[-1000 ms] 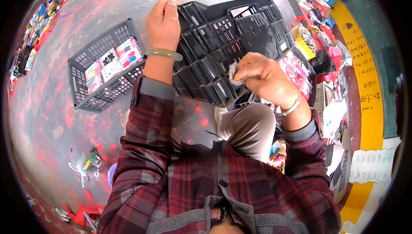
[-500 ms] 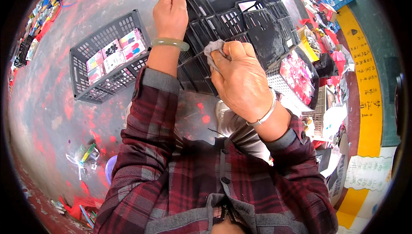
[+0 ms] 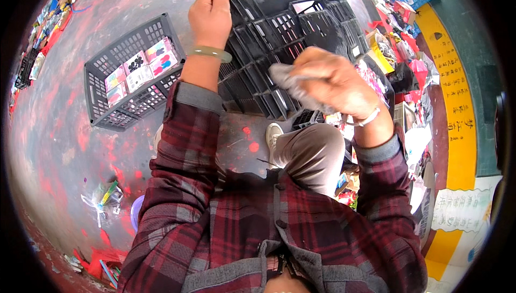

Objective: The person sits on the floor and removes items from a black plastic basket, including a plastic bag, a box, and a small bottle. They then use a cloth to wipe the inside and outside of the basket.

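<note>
A black plastic crate (image 3: 263, 40) is tilted up in front of me, its slatted and perforated sides showing. My left hand (image 3: 210, 19) is closed round the crate's upper left edge, the thumb on top and the other fingers hidden behind. Closed round a crumpled grey cloth (image 3: 293, 86), my right hand (image 3: 338, 86) is in front of the crate's right part, slightly smeared by motion. The cloth hangs from the fingers close to the crate's ribs; whether it touches them I cannot tell.
A dark grey basket (image 3: 115, 116) holding several colourful packets (image 3: 138, 67) stands on the red-stained floor (image 3: 59, 110) at the left. Near my lower left lies a clear plastic bag (image 3: 105, 199). Piled goods (image 3: 406, 56) line the wall at the right.
My right hand has moved right and slightly down with the cloth, which now hangs looser. The left hand and crate have shifted only slightly left.
</note>
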`<action>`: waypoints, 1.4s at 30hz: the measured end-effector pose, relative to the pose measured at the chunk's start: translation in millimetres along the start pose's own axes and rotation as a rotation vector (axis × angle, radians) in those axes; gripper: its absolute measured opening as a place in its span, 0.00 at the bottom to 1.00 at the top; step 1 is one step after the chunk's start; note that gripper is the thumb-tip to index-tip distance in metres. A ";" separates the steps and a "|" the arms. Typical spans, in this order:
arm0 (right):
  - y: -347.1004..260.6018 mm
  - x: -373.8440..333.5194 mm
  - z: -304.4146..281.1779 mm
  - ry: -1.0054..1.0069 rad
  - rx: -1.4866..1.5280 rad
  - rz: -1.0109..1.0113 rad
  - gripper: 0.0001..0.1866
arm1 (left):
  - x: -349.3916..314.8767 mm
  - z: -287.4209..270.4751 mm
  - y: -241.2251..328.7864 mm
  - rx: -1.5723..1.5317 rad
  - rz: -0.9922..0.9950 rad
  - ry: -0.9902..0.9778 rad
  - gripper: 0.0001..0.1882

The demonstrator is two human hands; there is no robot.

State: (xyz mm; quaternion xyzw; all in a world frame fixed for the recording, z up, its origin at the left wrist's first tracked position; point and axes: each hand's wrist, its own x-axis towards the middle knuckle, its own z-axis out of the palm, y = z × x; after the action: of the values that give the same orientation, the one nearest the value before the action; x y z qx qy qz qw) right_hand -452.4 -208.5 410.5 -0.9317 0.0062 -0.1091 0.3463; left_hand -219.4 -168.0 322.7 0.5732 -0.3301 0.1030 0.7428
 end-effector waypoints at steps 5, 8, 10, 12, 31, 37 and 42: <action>-10.8 -34.6 10.7 0.297 0.042 0.251 0.12 | 9.4 -0.5 -9.4 -0.056 -0.026 0.093 0.11; -13.6 -28.0 35.2 0.276 -0.341 0.058 0.13 | 11.5 -2.9 -10.4 -0.102 -0.181 0.024 0.11; -18.6 -20.7 48.7 0.243 -0.502 0.046 0.12 | 7.7 -3.1 -2.4 -0.071 -0.147 0.014 0.11; -23.4 -16.2 56.3 0.190 -0.600 0.079 0.11 | 7.3 -2.8 -2.1 -0.058 -0.106 0.021 0.11; -16.9 -24.2 40.5 0.210 -0.351 0.062 0.12 | 8.8 -4.2 -2.9 -0.048 -0.109 0.023 0.12; -28.0 -5.2 65.7 0.328 -0.551 0.192 0.11 | 9.6 -3.0 -8.0 0.049 -0.073 0.048 0.12; -16.1 -16.0 38.3 0.098 -0.374 0.120 0.11 | 7.9 0.0 -11.3 -0.034 0.030 0.037 0.11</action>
State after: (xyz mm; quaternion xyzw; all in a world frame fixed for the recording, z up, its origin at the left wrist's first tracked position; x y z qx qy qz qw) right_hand -461.1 -170.2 389.5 -0.9714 0.0986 -0.1303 0.1722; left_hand -207.4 -173.5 318.7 0.5535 -0.3265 0.1191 0.7569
